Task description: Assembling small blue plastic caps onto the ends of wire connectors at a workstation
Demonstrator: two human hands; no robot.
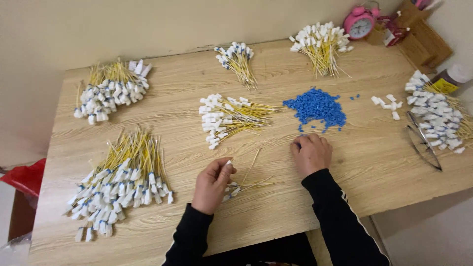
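My left hand point(213, 183) pinches the white end of a thin yellow stick point(250, 165) that slants up to the right over the wooden table point(384, 162). A few more such sticks point(251, 186) lie just right of that hand. My right hand point(311, 153) rests palm down at the near edge of a pile of small blue beads point(316, 108), fingertips touching the nearest beads. Whether it grips a bead is hidden. Both arms wear black sleeves.
Bundles of yellow sticks with white tips lie around: centre point(224, 118), near left point(120, 184), far left point(111, 88), far centre point(237, 60), far right point(320, 44), right edge point(436, 116). Loose white caps point(388, 104), metal scissors point(422, 140), a pink alarm clock point(359, 22).
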